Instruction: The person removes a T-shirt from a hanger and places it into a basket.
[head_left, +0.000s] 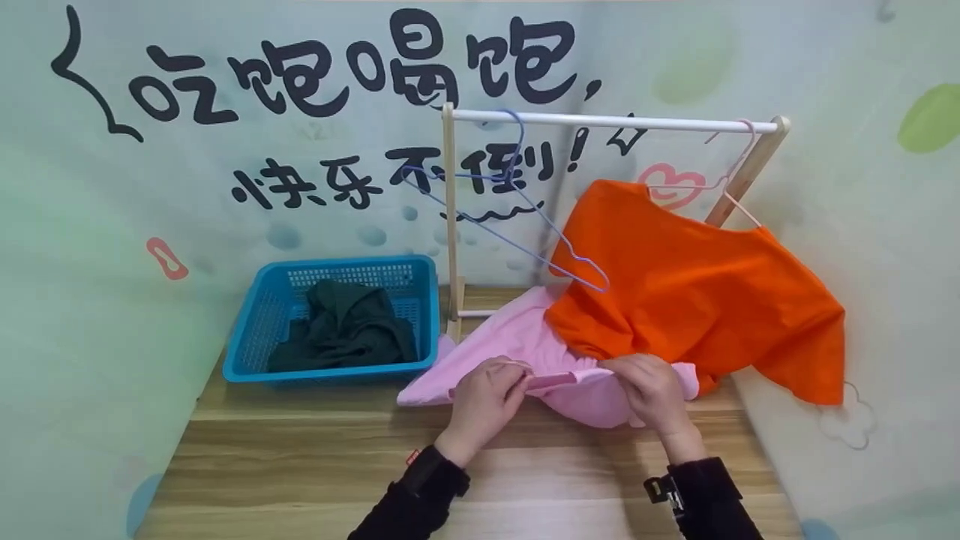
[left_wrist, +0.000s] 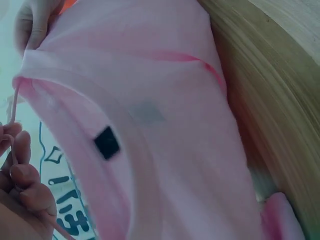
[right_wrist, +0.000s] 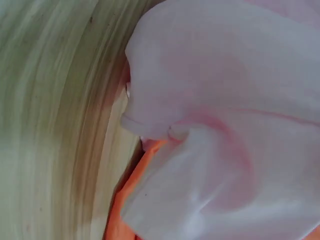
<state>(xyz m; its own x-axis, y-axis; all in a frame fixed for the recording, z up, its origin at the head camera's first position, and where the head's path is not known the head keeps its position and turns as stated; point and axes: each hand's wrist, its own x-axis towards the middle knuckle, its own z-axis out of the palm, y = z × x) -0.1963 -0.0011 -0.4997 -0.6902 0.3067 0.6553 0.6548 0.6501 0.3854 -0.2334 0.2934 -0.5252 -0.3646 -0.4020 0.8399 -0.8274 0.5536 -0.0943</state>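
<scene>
A pink T-shirt (head_left: pixel 517 337) lies across the front of the rack, its neckline toward me. My left hand (head_left: pixel 487 401) grips a thin pink hanger (left_wrist: pixel 15 102), most of which is hidden by the hand and the shirt. With thumb and fingers my right hand (head_left: pixel 651 390) pinches the shirt near one end of the neckline. Inside the collar a dark square label (left_wrist: pixel 107 143) shows in the left wrist view. Only draped pink cloth (right_wrist: pixel 200 75) fills much of the right wrist view, the right hand itself being outside it.
Behind the pink shirt, an orange T-shirt (head_left: pixel 675 285) hangs on a pink hanger from the rack's white rod (head_left: pixel 615 121). A blue-purple hanger (head_left: pixel 517 187) hangs further left. At the left, a blue basket (head_left: pixel 330 369) holds dark green cloth (head_left: pixel 345 330) on the wooden table (head_left: pixel 300 457).
</scene>
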